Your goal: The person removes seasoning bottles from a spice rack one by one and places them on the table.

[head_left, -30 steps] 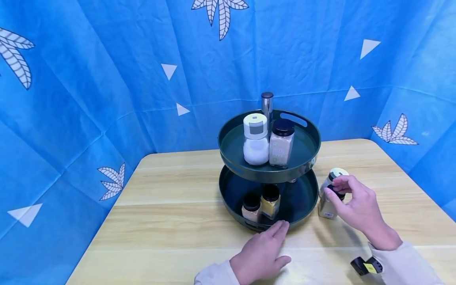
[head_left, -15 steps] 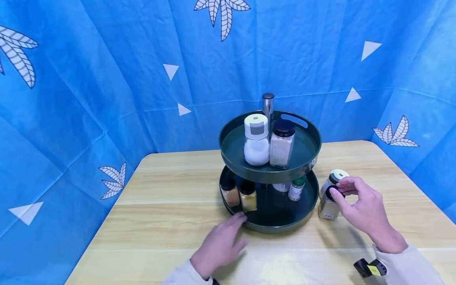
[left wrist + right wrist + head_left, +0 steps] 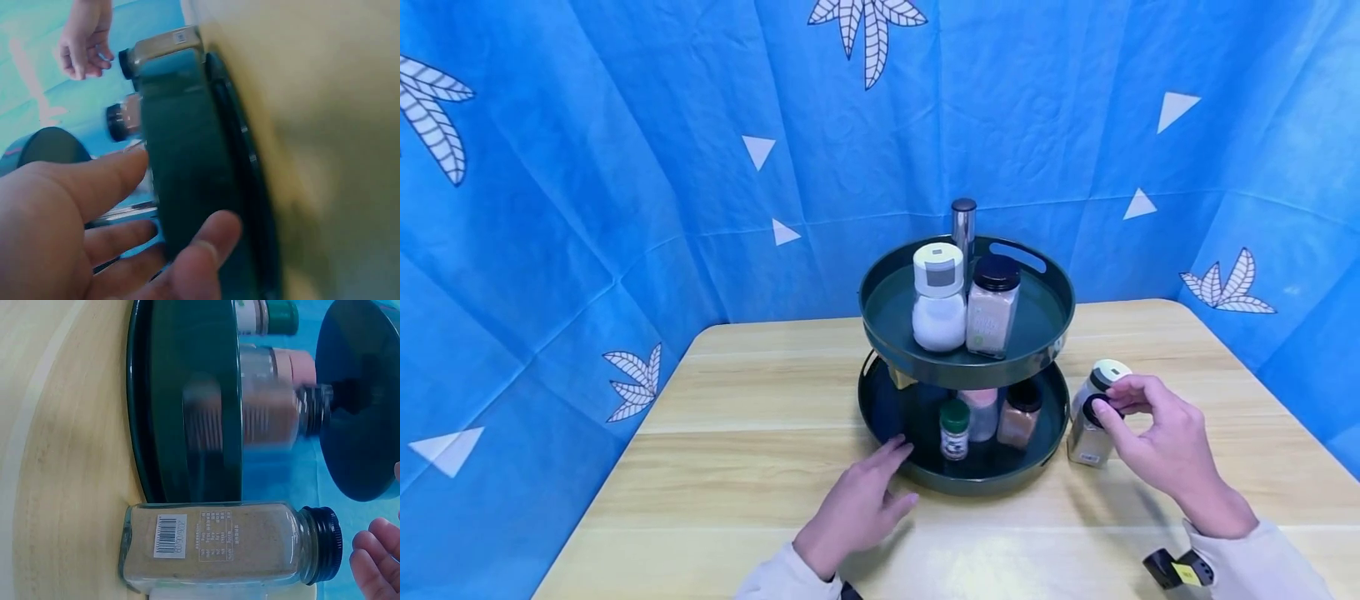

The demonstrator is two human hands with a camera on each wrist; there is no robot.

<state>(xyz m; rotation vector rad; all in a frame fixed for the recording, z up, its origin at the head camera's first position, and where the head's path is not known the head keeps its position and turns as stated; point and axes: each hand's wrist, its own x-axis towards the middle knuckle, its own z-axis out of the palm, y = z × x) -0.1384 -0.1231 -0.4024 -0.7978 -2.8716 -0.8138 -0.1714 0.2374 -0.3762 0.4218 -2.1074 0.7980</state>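
My left hand (image 3: 853, 508) has its fingers at the front left rim of the lower tray (image 3: 973, 485) of a dark green two-tier turntable. On that tray stand a small green-capped bottle (image 3: 954, 429), a pink-lidded jar (image 3: 981, 417) and a black-capped spice jar (image 3: 1019, 417) with orange-brown powder. A yellowish jar (image 3: 900, 377) is mostly hidden under the upper tier. Right of the turntable, my right hand (image 3: 1165, 442) hovers by the black cap of a square glass spice jar (image 3: 212, 544). Both wrist views show its loosely bent fingers apart from that cap.
The upper tray (image 3: 962, 371) carries a white-topped jar (image 3: 939, 321) of white grains and a black-capped jar (image 3: 992, 312) around a metal post (image 3: 963, 221). A white-capped jar (image 3: 1110, 373) stands behind the square one. Blue cloth (image 3: 700, 167) hangs behind the wooden table (image 3: 737, 467).
My left hand has swept leftward along the lower rim. The lower tray has turned, bringing the green-capped bottle and pink-lidded jar to the front. The upper tray and right hand have barely moved.
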